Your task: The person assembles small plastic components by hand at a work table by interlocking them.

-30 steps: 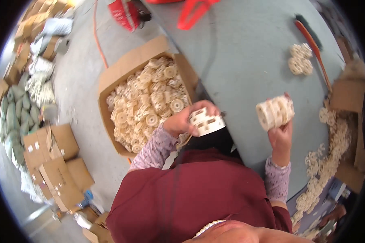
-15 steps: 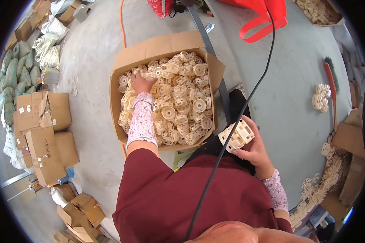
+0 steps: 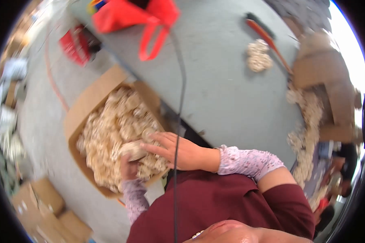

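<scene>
My left hand point(image 3: 129, 168) reaches into a cardboard box point(image 3: 89, 105) heaped with round cream plastic parts point(image 3: 103, 139). Its fingers close round a paler cream plastic part point(image 3: 133, 151) above the heap; motion smears the details. From the right, my right hand point(image 3: 186, 153) extends over the near right side of the box. Its fingers are stretched out, with the fingertips at the edge of that same part. Whether they press on it is hard to make out.
A grey table point(image 3: 223, 97) borders the box on the right. On it are a red bag point(image 3: 158, 20), a brush point(image 3: 267, 38), a small stack of cream parts point(image 3: 258, 56) and a long pile of parts point(image 3: 308, 129). A black cable point(image 3: 181, 85) hangs across the view. Cartons point(image 3: 48, 198) stand at lower left.
My view has turned toward the table. My right hand has come from beside the box to its opening, and the cluster it held is no longer in its grasp. My hands are now close together.
</scene>
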The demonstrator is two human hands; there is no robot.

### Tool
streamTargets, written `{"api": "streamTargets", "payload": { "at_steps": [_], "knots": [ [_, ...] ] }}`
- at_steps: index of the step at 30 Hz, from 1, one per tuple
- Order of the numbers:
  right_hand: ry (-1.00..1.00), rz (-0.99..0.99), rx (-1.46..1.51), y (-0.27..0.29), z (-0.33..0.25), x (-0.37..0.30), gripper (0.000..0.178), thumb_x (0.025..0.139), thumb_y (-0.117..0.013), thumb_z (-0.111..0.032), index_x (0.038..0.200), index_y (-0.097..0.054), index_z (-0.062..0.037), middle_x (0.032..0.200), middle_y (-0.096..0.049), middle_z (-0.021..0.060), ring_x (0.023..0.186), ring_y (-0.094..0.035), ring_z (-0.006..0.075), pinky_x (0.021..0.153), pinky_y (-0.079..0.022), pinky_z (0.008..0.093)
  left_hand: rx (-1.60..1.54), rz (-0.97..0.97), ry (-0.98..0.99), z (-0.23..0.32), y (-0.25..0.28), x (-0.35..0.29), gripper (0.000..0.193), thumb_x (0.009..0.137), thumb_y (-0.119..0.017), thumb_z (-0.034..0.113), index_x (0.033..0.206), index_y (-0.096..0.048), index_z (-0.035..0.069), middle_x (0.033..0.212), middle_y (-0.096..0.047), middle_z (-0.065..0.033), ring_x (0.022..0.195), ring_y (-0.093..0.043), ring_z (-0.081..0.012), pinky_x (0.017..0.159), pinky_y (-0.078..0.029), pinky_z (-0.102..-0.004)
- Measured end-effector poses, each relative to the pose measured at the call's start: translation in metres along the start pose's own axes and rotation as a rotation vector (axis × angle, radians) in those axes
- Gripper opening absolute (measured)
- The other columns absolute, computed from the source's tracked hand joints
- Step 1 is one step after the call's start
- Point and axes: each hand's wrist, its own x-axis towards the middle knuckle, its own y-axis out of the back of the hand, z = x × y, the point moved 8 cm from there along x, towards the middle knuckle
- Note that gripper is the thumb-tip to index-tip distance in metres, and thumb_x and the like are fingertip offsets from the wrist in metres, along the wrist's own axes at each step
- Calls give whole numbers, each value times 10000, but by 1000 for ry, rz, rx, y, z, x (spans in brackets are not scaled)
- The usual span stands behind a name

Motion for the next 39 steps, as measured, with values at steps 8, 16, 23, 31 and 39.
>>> {"api": "streamTargets", "payload": {
  "at_steps": [8,16,23,31,39],
  "knots": [
    [-557,930,-741,304,187,-195,499,818,-699,0,1312,-669,-64,1307,-676,163,1274,-614,341,1108,-481,445,1977,930,-352,160,132,61,755,805,-894,263,1468,-589,74,1556,-481,-278,1411,-492,-453,1189,-416,-540],
    [-904,542,-369,367,312,-252,790,802,-776,-139,1544,-515,-69,1470,-613,191,1392,-575,315,1192,-444,411,2175,1323,-221,192,84,83,957,772,-926,442,1547,-490,87,1551,-499,-238,1410,-509,-416,1167,-425,-544],
    [-599,976,-627,416,362,-233,751,764,-839,-193,1464,-573,-132,1431,-598,209,1322,-591,370,1128,-496,470,1666,-484,-1113,6,-214,28,83,715,-697,15,747,-640,66,696,-605,-101,606,-619,-305,585,-509,-450],
    [-742,1063,-382,390,345,-240,713,766,-885,-306,1412,-624,-155,1367,-639,188,1267,-627,379,1102,-508,457,1384,-886,-1021,-100,-510,44,411,837,-807,85,1231,-706,27,1249,-677,-212,1123,-661,-396,977,-541,-492],
    [-649,1583,-696,354,192,-386,724,783,-870,-176,1458,-609,-162,1321,-611,159,1234,-594,358,1082,-503,453,1545,-744,-1190,-156,-589,170,557,821,-851,191,1331,-676,51,1340,-603,-184,1265,-566,-393,1075,-493,-489]
  ]
}}
